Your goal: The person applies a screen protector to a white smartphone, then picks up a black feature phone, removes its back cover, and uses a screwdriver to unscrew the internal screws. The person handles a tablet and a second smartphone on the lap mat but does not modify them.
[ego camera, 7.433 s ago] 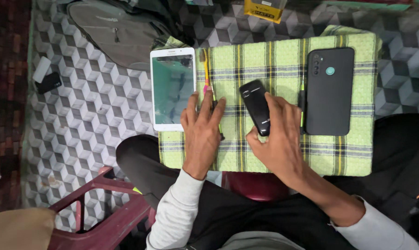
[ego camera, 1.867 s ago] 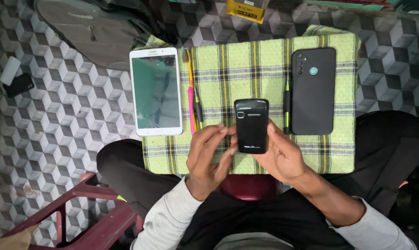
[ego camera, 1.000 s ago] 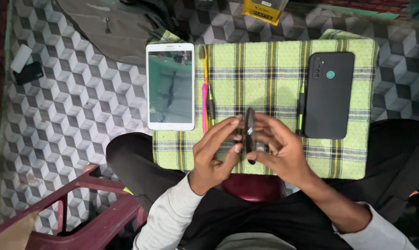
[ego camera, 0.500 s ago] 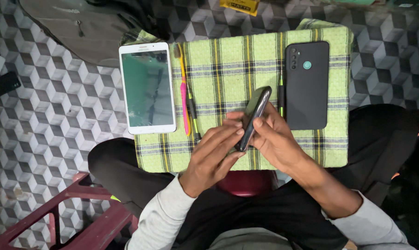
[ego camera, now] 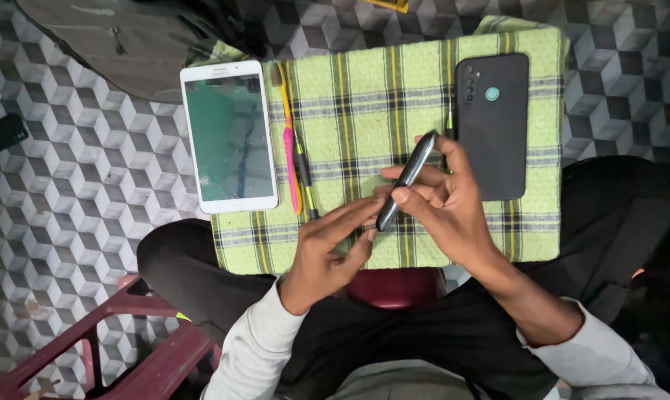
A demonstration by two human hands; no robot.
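We hold small dark phone (ego camera: 407, 180) edge-up, middle of frame, above green checked cloth (ego camera: 364, 104). Our right hand (ego camera: 442, 204) fingers wrapped round phone. Our left hand (ego camera: 327, 248) fingers stretched out, tips touching phone's lower end. White tablet (ego camera: 229, 137) at upper left. Pink tool (ego camera: 287, 144) just beside tablet. Big black phone (ego camera: 493, 122) at upper right on cloth.

a single head-worn camera looks almost straight down from close above the lap, taking in the green checked cloth (ego camera: 394, 96), both forearms and the patterned floor (ego camera: 76, 222) around.
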